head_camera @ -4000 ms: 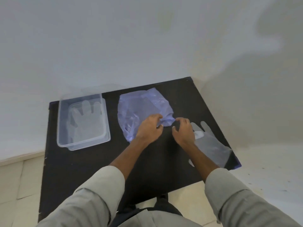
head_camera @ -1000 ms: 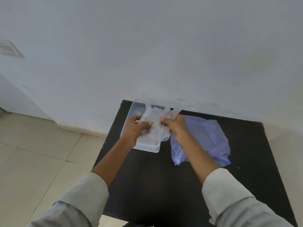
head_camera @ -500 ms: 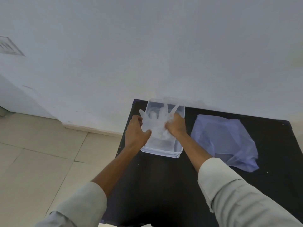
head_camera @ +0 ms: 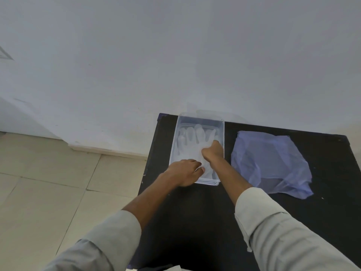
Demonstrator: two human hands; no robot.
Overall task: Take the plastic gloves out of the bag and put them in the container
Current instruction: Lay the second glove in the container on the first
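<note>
A clear plastic container (head_camera: 200,119) stands at the back left of the black table (head_camera: 205,212). Translucent plastic gloves (head_camera: 192,142) lie flat inside it, fingers pointing to the wall. My left hand (head_camera: 184,172) rests at the container's near left corner, its fingertips pinching the cuff of the top glove. My right hand (head_camera: 213,152) is inside the container at its right side, fingers closed on the same glove. To the right of the container the pale blue plastic bag (head_camera: 271,163) lies flat and crumpled on the table.
A white wall (head_camera: 175,55) runs right behind the table. Beige floor tiles (head_camera: 48,192) lie to the left, past the table's left edge. Dark tabletop shows in front of the container and bag.
Both hands have lowered the glove from above the container down flat into it. My view has shifted slightly, so the table sits further right.
</note>
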